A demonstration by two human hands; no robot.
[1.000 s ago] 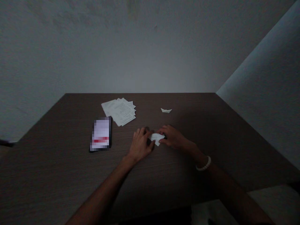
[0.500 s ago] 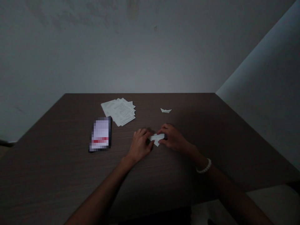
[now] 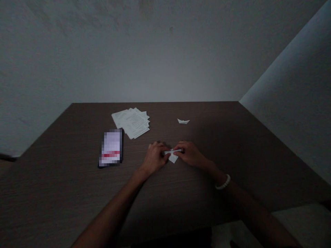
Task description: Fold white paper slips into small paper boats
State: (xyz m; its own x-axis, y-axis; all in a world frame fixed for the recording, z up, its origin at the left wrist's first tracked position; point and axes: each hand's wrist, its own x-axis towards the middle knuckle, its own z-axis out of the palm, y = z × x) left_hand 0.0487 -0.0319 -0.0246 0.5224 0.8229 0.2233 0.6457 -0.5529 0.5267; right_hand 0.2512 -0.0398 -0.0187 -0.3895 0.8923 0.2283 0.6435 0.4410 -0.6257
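A small piece of folded white paper (image 3: 173, 158) with faint lines is pinched between my two hands, low over the table. My left hand (image 3: 155, 158) grips its left end between thumb and fingers. On the other side, my right hand (image 3: 190, 153) pinches the right end, partly covering it. A narrow folded band runs across the top, and a pointed flap hangs down toward me. Farther back stands a small folded paper boat (image 3: 183, 121), touched by neither hand.
On the brown wooden table (image 3: 77, 137), a fanned stack of printed paper sheets (image 3: 131, 122) lies at the back left. A phone-like device (image 3: 111, 148) with a blurred screen is just in front of it. A grey wall (image 3: 165, 62) rises behind the table.
The upper band of the folded paper has tilted and looks narrower, while the lower flap shows more apart from it. My right hand has shifted slightly; both hands keep their hold.
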